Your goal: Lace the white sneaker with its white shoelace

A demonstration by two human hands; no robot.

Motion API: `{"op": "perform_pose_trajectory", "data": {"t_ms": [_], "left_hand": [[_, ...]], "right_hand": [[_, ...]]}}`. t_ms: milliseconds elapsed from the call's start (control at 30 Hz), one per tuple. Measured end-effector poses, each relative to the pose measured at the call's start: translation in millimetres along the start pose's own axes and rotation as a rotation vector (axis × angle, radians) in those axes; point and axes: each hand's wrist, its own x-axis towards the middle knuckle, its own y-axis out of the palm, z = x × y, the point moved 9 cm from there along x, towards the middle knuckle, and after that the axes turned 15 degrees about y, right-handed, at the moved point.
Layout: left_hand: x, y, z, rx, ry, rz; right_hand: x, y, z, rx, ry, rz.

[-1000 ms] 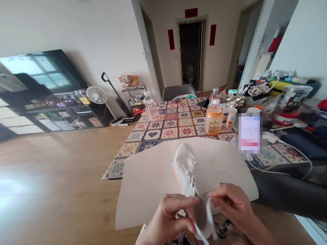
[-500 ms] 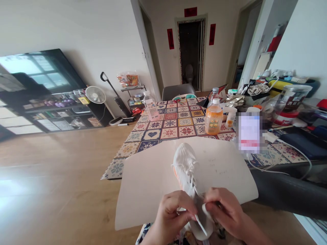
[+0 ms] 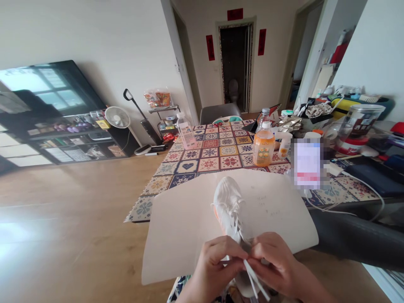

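A white lace-up shoe point(image 3: 227, 198) lies on a large white sheet point(image 3: 179, 223), its toe pointing away from me. Over the heel end, my left hand point(image 3: 221, 261) is closed in a pinch on a white shoelace point(image 3: 251, 277). My right hand point(image 3: 273, 261) pinches the lace too, its fingertips touching those of my left hand. Two lace ends hang down side by side below the fingertips. Both hands partly cover the shoe's opening and heel.
Beyond the sheet, a patterned table point(image 3: 210, 153) holds an orange drink bottle point(image 3: 264, 147), a clear bottle point(image 3: 187, 132) and a blurred phone point(image 3: 307, 164) with a white cable. Jars and bags crowd its right side. A grey chair arm point(image 3: 356, 240) is at right.
My right hand has moved left, bringing its fingertips against my left hand's. Two lace ends now hang together, where one hung from my left hand and a loop showed at my right.
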Motion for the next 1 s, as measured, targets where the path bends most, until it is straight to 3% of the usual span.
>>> {"op": "perform_pose_trajectory", "data": {"t_ms": [200,367,500,667,767,900,1000], "left_hand": [[-3.8,1.3,1.1,0.003,-0.017,0.009],[-0.2,-3.7,-0.8,-0.031,-0.019,-0.057],[-1.3,-0.1,-0.5,-0.031,-0.035,-0.015],[-2.8,10.8,-6.3,-0.154,0.003,0.085],[-3.1,10.2,-6.7,-0.168,0.003,0.07],[-1.8,-2.7,-8.2,-0.076,0.044,-0.031],[-0.1,-6.7,-10.1,-0.038,0.071,-0.033]], "right_hand": [[-0.2,6.0,-9.5,0.046,0.107,0.06],[-1.4,7.0,-3.8,0.049,0.057,0.118],[-4.3,6.7,-5.4,0.1,0.049,0.139],[-8.1,-6.4,-26.7,0.255,0.164,-0.064],[-7.3,-12.1,-32.1,0.27,0.21,-0.147],[-0.7,-0.8,-6.2,0.19,0.045,0.058],[2.9,-1.9,2.5,0.168,-0.006,0.072]]}}
